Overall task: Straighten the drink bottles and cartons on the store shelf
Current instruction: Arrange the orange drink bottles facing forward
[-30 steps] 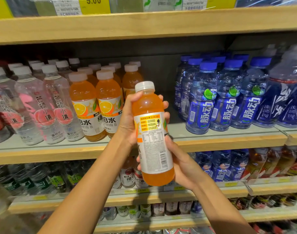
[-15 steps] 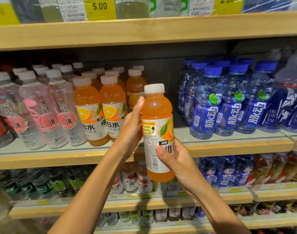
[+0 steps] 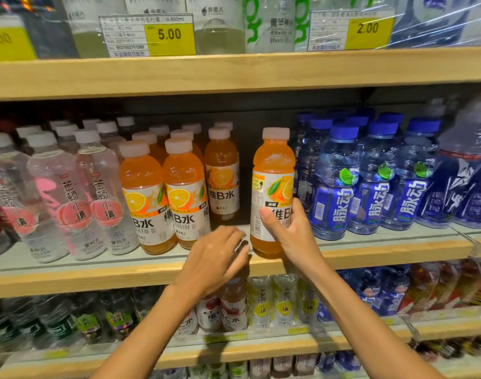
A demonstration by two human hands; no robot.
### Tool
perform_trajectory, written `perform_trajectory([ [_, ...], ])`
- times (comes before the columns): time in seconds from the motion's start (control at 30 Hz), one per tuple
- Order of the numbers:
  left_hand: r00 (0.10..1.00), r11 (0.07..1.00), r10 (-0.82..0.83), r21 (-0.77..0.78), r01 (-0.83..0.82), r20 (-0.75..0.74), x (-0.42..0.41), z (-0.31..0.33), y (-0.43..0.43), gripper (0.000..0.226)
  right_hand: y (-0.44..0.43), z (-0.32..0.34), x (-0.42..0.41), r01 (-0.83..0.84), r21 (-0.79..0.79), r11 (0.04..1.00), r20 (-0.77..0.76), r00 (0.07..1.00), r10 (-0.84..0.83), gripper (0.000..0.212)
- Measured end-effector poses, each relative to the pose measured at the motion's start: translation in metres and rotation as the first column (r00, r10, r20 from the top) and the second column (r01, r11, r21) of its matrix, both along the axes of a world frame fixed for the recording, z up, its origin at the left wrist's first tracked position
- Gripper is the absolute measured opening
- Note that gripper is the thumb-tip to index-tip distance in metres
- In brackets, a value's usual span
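An orange drink bottle point(image 3: 273, 170) with a white cap stands upright at the front of the middle shelf point(image 3: 384, 248), its orange-fruit label turned mostly forward. My right hand point(image 3: 287, 231) grips its lower half, thumb across the label. My left hand point(image 3: 216, 258) hovers just left of the bottle's base, fingers relaxed and holding nothing. Left of it, other orange bottles point(image 3: 184, 192) of the same drink stand in rows.
A gap lies between the held bottle and the orange bottle point(image 3: 223, 173) behind it. Blue-capped bottles point(image 3: 335, 181) crowd the right, clear pink-labelled bottles point(image 3: 70, 192) the left. A wooden shelf point(image 3: 233, 72) with price tags runs above; lower shelves hold more drinks.
The bottle was turned label-forward, then moved from mid-air onto the shelf front. My left hand let go of it and dropped beside its base. The right hand kept its grip.
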State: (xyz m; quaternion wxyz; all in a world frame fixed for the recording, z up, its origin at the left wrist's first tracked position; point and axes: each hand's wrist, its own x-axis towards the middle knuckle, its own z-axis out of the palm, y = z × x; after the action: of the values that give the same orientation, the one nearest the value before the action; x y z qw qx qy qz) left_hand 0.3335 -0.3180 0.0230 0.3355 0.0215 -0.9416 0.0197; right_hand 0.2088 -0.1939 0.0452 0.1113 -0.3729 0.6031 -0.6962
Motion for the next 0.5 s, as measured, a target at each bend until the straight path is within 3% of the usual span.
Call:
perform_trajectory([
  [0.17,0.992,0.987,-0.025,-0.152,0.043,0.122,-0.001,-0.007,-0.01,0.038,-0.016,-0.011,-0.02,0.052,0.061,0.997,-0.004,0.999,-0.051,0.048],
  [0.43,0.987,0.986,-0.008,-0.162,0.034,0.16,0.0,-0.007,-0.011,0.042,-0.023,-0.015,-0.025,0.1,0.137,0.986,-0.072,0.993,-0.09,0.055],
  [0.5,0.986,0.986,-0.003,-0.163,0.031,0.167,0.001,-0.008,-0.011,0.043,-0.022,-0.014,-0.022,0.229,0.186,0.956,-0.173,0.965,-0.197,0.057],
])
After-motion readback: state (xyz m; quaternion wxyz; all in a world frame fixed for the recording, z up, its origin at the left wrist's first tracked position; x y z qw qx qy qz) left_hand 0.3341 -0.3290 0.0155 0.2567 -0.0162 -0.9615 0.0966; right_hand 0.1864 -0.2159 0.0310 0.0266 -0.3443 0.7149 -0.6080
